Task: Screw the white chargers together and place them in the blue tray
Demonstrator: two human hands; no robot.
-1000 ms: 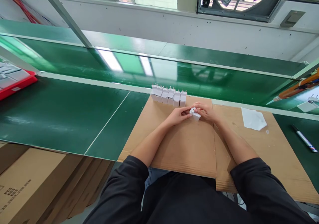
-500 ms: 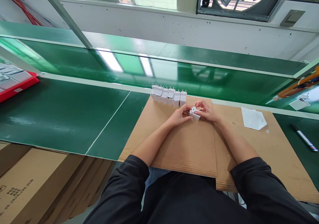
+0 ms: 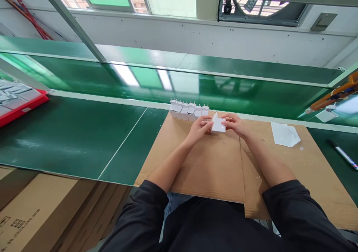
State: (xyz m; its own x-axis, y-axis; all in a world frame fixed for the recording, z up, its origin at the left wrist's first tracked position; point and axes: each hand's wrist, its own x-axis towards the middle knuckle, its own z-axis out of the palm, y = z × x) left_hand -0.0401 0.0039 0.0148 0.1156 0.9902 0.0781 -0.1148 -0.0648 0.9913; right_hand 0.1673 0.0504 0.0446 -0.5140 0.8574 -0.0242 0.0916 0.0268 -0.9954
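Observation:
Between my two hands is a white plug adapter [image 3: 218,125], held just above the cardboard with a broad flat face toward me and a prong pointing up and away. My left hand [image 3: 200,128] grips its left edge between thumb and fingers. On the right edge, the thumb and fingers of my right hand [image 3: 234,124] are closed on the same adapter. Behind my left hand, a row of several similar white plug adapters [image 3: 184,112] stands upright with pins up; the right end of the row is partly hidden by my fingers.
Cardboard sheets [image 3: 207,166] cover the green bench [image 3: 84,132]. On the right lie a white paper piece [image 3: 285,134] and a marker pen [image 3: 343,154]. An orange tool [image 3: 332,97] hangs at right. A red tray [image 3: 25,108] of white parts sits far left; cardboard boxes [image 3: 41,211] stand below.
The adapter has been turned in my hands, so its broad flat face now shows. Both hands stay on it. The whole view has shifted slightly as the head moved.

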